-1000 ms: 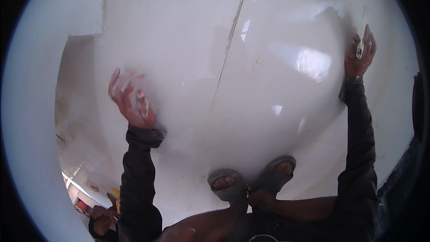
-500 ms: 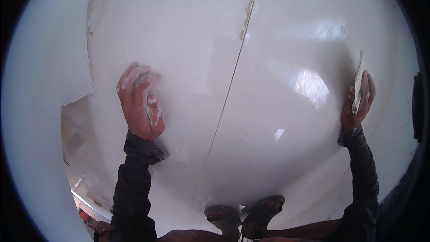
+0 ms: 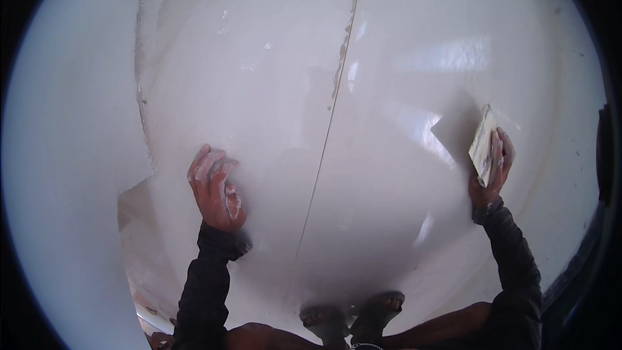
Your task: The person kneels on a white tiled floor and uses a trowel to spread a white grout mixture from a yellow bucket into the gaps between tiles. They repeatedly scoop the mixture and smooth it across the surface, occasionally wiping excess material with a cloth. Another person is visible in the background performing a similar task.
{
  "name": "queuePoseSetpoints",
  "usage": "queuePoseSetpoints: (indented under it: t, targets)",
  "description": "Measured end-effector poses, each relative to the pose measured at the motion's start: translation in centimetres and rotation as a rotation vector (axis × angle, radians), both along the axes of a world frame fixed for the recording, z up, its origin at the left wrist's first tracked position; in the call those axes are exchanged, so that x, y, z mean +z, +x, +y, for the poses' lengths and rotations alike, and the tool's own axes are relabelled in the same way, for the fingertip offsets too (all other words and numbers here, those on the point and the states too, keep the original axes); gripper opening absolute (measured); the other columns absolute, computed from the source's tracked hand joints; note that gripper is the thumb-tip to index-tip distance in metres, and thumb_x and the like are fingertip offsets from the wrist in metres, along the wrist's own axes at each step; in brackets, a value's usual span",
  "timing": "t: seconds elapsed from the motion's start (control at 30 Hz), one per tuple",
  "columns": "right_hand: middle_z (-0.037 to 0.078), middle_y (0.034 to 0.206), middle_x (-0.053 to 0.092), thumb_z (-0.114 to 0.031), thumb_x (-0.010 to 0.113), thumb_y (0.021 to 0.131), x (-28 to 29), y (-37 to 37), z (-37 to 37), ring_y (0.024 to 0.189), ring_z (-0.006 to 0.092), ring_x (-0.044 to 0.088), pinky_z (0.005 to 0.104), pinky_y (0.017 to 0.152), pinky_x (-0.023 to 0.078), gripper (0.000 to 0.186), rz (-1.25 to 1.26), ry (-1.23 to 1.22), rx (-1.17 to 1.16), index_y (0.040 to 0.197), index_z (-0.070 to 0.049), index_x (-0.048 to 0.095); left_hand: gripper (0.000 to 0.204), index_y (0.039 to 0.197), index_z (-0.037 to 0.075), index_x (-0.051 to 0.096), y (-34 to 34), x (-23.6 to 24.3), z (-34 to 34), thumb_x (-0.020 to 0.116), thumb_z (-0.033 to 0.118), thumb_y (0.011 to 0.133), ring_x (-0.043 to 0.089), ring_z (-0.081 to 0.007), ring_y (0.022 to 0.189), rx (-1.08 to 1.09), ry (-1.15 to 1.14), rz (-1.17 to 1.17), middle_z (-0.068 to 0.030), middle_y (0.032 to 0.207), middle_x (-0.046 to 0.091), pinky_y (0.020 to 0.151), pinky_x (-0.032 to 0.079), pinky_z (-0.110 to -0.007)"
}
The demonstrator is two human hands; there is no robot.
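A glossy pale floor (image 3: 389,220) spreads around a dark seam (image 3: 320,155). Left of the seam, the left hand (image 3: 218,191) is half-curled, apparently holding nothing; right of it, the right hand (image 3: 491,185) grips a flat plate (image 3: 481,149), now nearer the seam, turned broad-face outward.

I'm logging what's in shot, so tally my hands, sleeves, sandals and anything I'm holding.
Hands: 2 (left hand, right hand)
Dark sleeves: 2 (left sleeve, right sleeve)
Sandals: 2 (left sandal, right sandal)
Held flat pale piece: 1
Total: 7
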State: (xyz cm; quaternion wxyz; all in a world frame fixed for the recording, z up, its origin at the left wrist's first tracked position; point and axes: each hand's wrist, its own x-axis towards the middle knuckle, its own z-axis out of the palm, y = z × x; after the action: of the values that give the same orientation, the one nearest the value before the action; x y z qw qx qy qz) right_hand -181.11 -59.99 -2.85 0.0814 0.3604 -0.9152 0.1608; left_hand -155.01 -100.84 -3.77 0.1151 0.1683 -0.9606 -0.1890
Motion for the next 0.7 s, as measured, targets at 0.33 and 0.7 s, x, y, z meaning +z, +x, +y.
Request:
queuePoseSetpoints:
  t: [0.33, 0.7]
  targets:
    - [0.022, 0.127, 0.045, -0.014, 0.060, 0.082, -0.3, -0.5, -0.1, 0.118, 0.0384, 0.045, 0.0472, 0.099, 0.038, 0.049, 0.012, -0.005, 0.005, 0.127, 0.002, 0.049, 0.031, 0.098, 0.004, 0.057, -0.2, 0.3, -0.2, 0.035, 0.024, 0.090, 0.040, -0.0384, 0.120, 0.006, 0.011, 0.012, -0.0151, 0.117, 0.048, 0.097, 0.036, -0.050]
    - [0.020, 0.127, 0.047, -0.001, 0.061, 0.075, -0.3, 0.9, 1.1, 0.115, 0.0374, 0.047, 0.0427, 0.098, 0.040, 0.056, 0.026, -0.144, -0.012, 0.129, -0.002, 0.048, 0.033, 0.107, 0.003, 0.056, 0.5, 0.6, 0.7, 0.040, 0.021, 0.084, 0.040, -0.0357, 0.122, -0.045, -0.002, 0.028, -0.0149, 0.122, 0.049, 0.101, 0.031, -0.047]
